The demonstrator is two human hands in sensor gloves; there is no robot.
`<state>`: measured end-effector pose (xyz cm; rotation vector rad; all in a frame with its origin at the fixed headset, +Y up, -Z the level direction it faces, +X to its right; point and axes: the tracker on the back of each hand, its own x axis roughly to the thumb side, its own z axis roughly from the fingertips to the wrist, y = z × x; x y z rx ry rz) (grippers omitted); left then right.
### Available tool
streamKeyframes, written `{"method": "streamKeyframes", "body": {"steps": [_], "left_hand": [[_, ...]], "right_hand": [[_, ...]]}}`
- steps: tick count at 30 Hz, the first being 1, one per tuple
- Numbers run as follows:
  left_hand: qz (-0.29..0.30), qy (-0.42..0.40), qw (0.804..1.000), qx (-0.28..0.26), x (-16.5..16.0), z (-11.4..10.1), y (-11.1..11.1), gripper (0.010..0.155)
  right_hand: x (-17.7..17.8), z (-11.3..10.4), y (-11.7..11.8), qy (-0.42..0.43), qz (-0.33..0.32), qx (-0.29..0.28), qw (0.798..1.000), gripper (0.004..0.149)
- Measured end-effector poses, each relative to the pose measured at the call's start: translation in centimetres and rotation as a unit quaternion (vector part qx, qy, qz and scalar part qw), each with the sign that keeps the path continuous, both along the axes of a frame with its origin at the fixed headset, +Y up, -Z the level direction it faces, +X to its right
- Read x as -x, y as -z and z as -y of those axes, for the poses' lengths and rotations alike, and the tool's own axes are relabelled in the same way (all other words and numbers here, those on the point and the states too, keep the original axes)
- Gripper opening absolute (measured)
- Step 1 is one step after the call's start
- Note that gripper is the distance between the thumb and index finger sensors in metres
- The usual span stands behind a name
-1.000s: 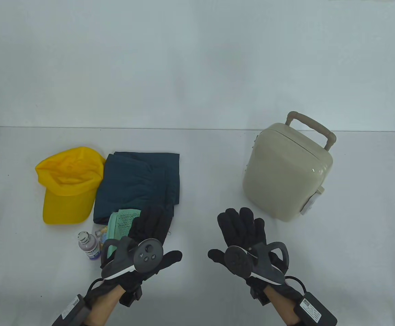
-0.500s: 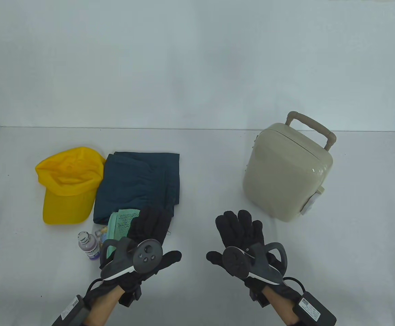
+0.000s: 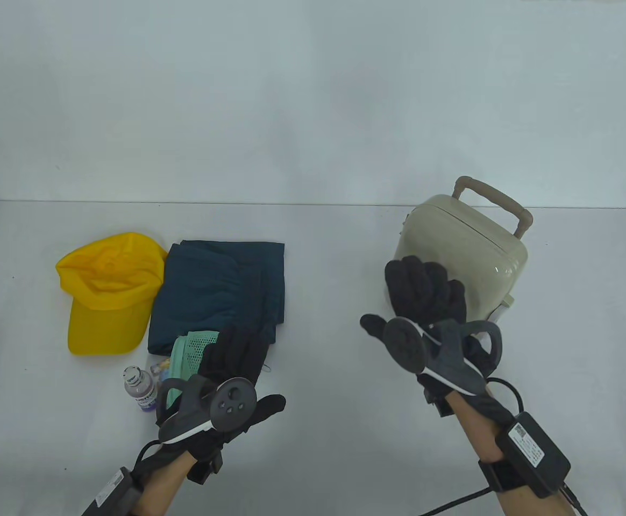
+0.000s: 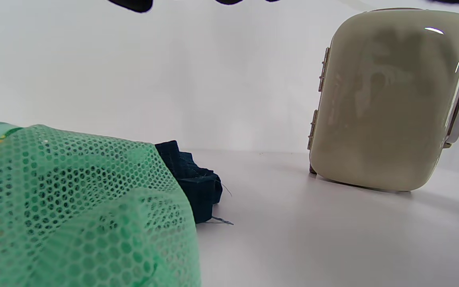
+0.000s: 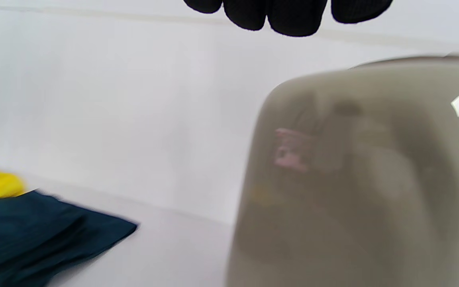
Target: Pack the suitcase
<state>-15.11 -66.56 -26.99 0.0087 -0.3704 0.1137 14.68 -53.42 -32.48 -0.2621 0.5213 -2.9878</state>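
Observation:
A small beige hard-shell suitcase (image 3: pixel 463 242) (image 4: pixel 389 99) (image 5: pixel 353 179) stands closed on the right of the white table, its handle (image 3: pixel 493 199) up. My right hand (image 3: pixel 423 287) hovers in front of its near face, fingers (image 5: pixel 277 14) straight and holding nothing. My left hand (image 3: pixel 235 352) stays flat over a green mesh pouch (image 3: pixel 192 352) (image 4: pixel 74 207) at the front left, fingers extended. A folded dark teal garment (image 3: pixel 216 290) (image 5: pixel 34 227) and a yellow cap (image 3: pixel 108 290) lie behind the pouch.
A small bottle (image 3: pixel 140 388) with a purple label stands left of the pouch. Bare white tabletop (image 3: pixel 334 258) lies between the clothes and the suitcase. A pale wall rises behind the table's far edge.
My right hand has moved forward and to the right, from the table's front up to the suitcase's near face. The left hand has barely shifted.

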Motion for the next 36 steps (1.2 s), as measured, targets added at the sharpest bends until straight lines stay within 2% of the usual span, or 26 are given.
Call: {"method": "streamKeyframes", "body": {"steps": [3, 6, 9, 13, 20, 22, 27, 36], "left_hand": [[-0.001, 0.002, 1.0, 0.001, 0.0, 0.0, 0.0, 0.096], [0.001, 0.005, 1.0, 0.002, -0.1, 0.1, 0.0, 0.096], [0.0, 0.009, 1.0, 0.0, -0.1, 0.1, 0.0, 0.096], [-0.007, 0.013, 1.0, 0.002, 0.1, 0.2, 0.1, 0.096], [-0.013, 0.014, 1.0, 0.005, 0.3, 0.2, 0.3, 0.095], [-0.015, 0.013, 1.0, 0.006, 0.3, 0.3, 0.3, 0.095], [-0.018, 0.015, 1.0, 0.012, 0.3, 0.3, 0.4, 0.095], [-0.023, 0.019, 0.999, 0.015, 0.3, 0.5, 0.5, 0.095]], "right_hand": [[-1.7, -2.3, 1.9, -0.005, 0.056, -0.008, 0.998, 0.089], [-3.6, -3.4, 4.3, -0.026, 0.131, 0.017, 0.991, 0.091], [-5.0, -3.5, 6.2, -0.032, 0.185, 0.056, 0.981, 0.093], [-5.9, -2.4, 8.0, -0.028, 0.237, 0.102, 0.966, 0.096], [-6.2, -0.9, 9.5, -0.016, 0.263, 0.142, 0.954, 0.1], [-6.1, -0.9, 9.6, -0.037, 0.266, 0.135, 0.954, 0.102], [-5.8, -1.1, 10.1, -0.041, 0.264, 0.168, 0.949, 0.104], [-6.3, -1.4, 10.2, -0.023, 0.219, 0.171, 0.96, 0.103]]}}
